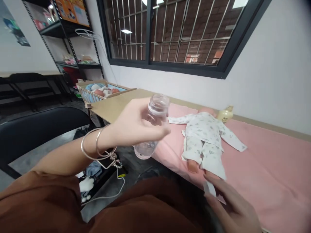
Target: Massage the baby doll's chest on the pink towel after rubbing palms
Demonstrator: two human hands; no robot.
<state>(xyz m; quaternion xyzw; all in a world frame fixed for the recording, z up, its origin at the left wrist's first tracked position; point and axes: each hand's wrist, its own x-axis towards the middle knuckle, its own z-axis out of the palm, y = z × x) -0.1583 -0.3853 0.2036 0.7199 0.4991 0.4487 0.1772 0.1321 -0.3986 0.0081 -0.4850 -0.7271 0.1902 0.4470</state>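
Observation:
My left hand, with bangles at the wrist, is wrapped around a clear bottle with an open neck and no cap on it. The bottle tilts slightly and is held in the air beside the table's near edge. Low on the right, my right hand pinches a small white object between thumb and fingers; its kind is unclear. Just beyond that hand, a baby doll in a white patterned outfit lies on its back on a pink mat.
A pale yellow pump bottle stands near the doll's head by the wall. At the table's left end is a wooden crib with dolls on blue bedding. A black chair stands on the left, near a bag and a white cable.

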